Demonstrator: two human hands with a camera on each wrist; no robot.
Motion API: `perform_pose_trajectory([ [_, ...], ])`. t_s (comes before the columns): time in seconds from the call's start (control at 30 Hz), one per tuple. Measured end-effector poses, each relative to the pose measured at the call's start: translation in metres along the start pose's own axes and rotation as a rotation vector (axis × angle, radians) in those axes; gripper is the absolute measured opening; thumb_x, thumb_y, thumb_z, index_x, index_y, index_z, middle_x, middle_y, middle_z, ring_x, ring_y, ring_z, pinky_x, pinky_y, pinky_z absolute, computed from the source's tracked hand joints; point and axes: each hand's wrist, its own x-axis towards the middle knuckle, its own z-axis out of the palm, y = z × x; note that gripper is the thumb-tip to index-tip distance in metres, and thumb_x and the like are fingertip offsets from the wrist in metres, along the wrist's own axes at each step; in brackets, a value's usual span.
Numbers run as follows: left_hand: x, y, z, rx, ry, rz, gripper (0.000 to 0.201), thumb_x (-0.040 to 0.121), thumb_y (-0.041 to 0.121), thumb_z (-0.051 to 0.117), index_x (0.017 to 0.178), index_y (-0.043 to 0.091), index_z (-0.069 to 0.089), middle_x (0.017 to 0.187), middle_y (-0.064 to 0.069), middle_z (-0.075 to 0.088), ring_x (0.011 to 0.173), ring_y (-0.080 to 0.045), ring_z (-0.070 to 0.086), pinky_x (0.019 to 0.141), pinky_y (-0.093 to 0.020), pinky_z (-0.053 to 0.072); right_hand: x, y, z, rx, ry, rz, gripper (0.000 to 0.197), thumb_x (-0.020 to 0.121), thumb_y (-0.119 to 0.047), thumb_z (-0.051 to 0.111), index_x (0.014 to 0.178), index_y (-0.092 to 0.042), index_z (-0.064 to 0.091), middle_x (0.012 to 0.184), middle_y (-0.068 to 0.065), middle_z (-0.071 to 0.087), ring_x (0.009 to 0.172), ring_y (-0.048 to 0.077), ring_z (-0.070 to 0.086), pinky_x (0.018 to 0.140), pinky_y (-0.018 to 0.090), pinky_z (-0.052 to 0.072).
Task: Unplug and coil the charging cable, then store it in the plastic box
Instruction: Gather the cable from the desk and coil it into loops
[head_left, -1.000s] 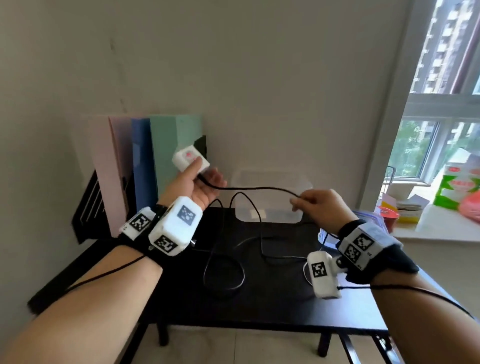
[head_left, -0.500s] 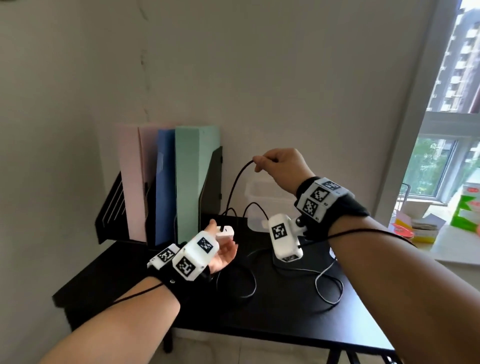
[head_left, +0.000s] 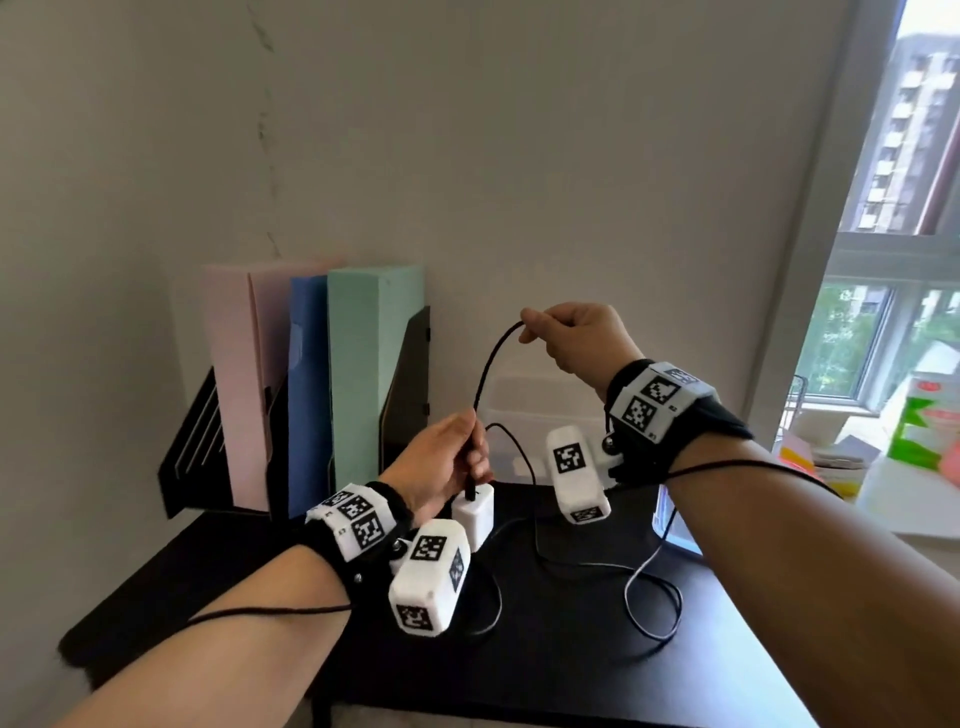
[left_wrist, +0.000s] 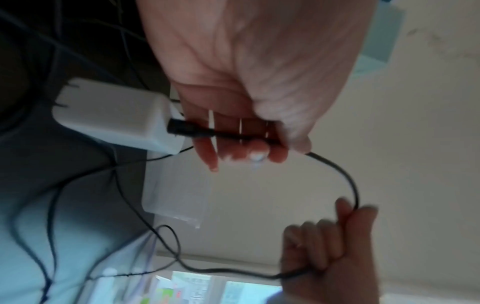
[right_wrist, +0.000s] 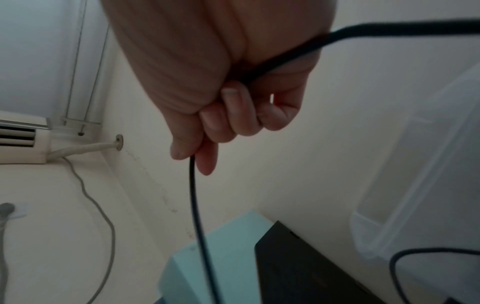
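Black charging cable (head_left: 491, 366) arcs between my two hands above the back of the desk (head_left: 561, 670); my left hand (head_left: 441, 465) curls round it just above the white plug block (head_left: 474, 512), my right hand (head_left: 576, 338) pinches it higher up; the coiling has only begun, I judge; next I must lay loops into my left; the plastic box (head_left: 535, 410) waits at the back edge.

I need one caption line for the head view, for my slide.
Left hand grips the black cable above the white charger; right hand pinches it higher, before the plastic box.
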Motion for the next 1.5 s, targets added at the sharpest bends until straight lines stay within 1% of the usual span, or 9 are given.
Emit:
perform_pose_trajectory([
  [0.2, 0.011, 0.030, -0.007, -0.420, 0.016, 0.028, 0.043, 0.088, 0.040, 0.042, 0.053, 0.018, 0.053, 0.043, 0.007, 0.037, 0.032, -0.004, 0.031, 0.034, -0.013, 0.030, -0.017, 0.050, -0.017, -0.050, -0.131, 0.121, 0.018, 0.078, -0.026, 0.073, 0.071, -0.012, 0.064, 0.047, -0.002, 0.050, 0.040, 0.010, 0.042, 0.047, 0.021, 0.040],
  [0.43, 0.019, 0.061, -0.030, -0.596, 0.079, 0.107, 0.030, 0.076, 0.040, 0.050, 0.055, 0.019, 0.055, 0.040, 0.006, 0.039, 0.029, -0.003, 0.031, 0.032, -0.011, 0.027, -0.051, 0.120, -0.032, -0.093, -0.355, 0.267, 0.010, 0.084, -0.014, 0.067, 0.079, -0.007, 0.062, 0.048, -0.003, 0.062, 0.044, 0.009, 0.057, 0.051, 0.019, 0.044],
  [0.57, 0.020, 0.059, -0.040, -0.611, 0.161, 0.064, 0.045, 0.093, 0.041, 0.041, 0.057, 0.021, 0.059, 0.038, 0.007, 0.041, 0.027, -0.004, 0.031, 0.032, -0.011, 0.026, -0.055, 0.124, -0.037, 0.001, -0.174, 0.242, 0.026, 0.096, -0.020, 0.048, 0.081, -0.013, 0.068, 0.057, -0.002, 0.055, 0.053, 0.009, 0.048, 0.054, 0.015, 0.039],
  [0.7, 0.018, 0.052, -0.028, -0.477, 0.170, 0.031, 0.031, 0.096, 0.037, 0.038, 0.076, 0.022, 0.056, 0.042, 0.009, 0.047, 0.029, -0.002, 0.032, 0.035, -0.012, 0.026, -0.048, 0.098, -0.026, -0.386, 0.021, 0.095, 0.025, 0.094, -0.032, 0.050, 0.094, -0.021, 0.072, 0.077, -0.003, 0.065, 0.074, 0.013, 0.058, 0.068, 0.022, 0.043],
  [0.93, 0.021, 0.045, 0.000, -0.272, 0.195, 0.069, 0.025, 0.096, 0.027, 0.045, 0.079, 0.014, 0.058, 0.059, 0.003, 0.071, 0.054, -0.008, 0.068, 0.047, -0.015, 0.049, -0.047, 0.045, 0.007, -0.923, -0.249, -0.229, 0.033, 0.090, -0.047, 0.046, 0.088, -0.024, 0.070, 0.093, -0.006, 0.069, 0.086, 0.018, 0.062, 0.066, 0.026, 0.044],
  [1.07, 0.022, 0.041, 0.014, -0.101, 0.105, 0.086, 0.029, 0.099, 0.025, 0.039, 0.080, 0.012, 0.056, 0.066, 0.000, 0.074, 0.065, -0.011, 0.071, 0.068, -0.028, 0.056, -0.044, 0.019, 0.019, -0.789, -0.384, -0.383, 0.019, 0.086, -0.035, 0.057, 0.095, -0.023, 0.068, 0.088, -0.010, 0.063, 0.076, 0.009, 0.051, 0.069, 0.027, 0.044],
  [1.17, 0.020, 0.039, 0.021, -0.022, 0.094, 0.076, 0.027, 0.099, 0.022, 0.039, 0.081, 0.012, 0.057, 0.059, 0.002, 0.069, 0.054, -0.009, 0.067, 0.054, -0.022, 0.055, -0.039, 0.009, 0.020, -0.544, -0.390, -0.376, 0.020, 0.080, -0.007, 0.057, 0.099, -0.010, 0.053, 0.091, 0.000, 0.062, 0.078, 0.015, 0.057, 0.072, 0.032, 0.051],
  [1.3, 0.018, 0.037, 0.025, 0.081, 0.052, 0.009, 0.028, 0.099, 0.026, 0.038, 0.079, 0.012, 0.052, 0.051, -0.001, 0.053, 0.038, -0.009, 0.042, 0.047, -0.023, 0.040, -0.029, 0.012, 0.015, -0.416, -0.210, -0.309, 0.029, 0.078, -0.008, 0.065, 0.098, -0.015, 0.045, 0.088, -0.008, 0.047, 0.069, 0.004, 0.047, 0.058, 0.015, 0.041],
  [1.5, 0.018, 0.040, 0.018, 0.088, -0.077, -0.030, 0.037, 0.097, 0.032, 0.038, 0.071, 0.010, 0.053, 0.035, 0.008, 0.028, 0.029, -0.004, 0.019, 0.037, -0.016, 0.013, -0.028, 0.038, -0.002, -0.271, -0.363, -0.106, 0.071, 0.078, -0.028, 0.072, 0.138, -0.033, 0.036, 0.140, -0.008, 0.040, 0.124, 0.004, 0.036, 0.098, 0.023, 0.038],
])
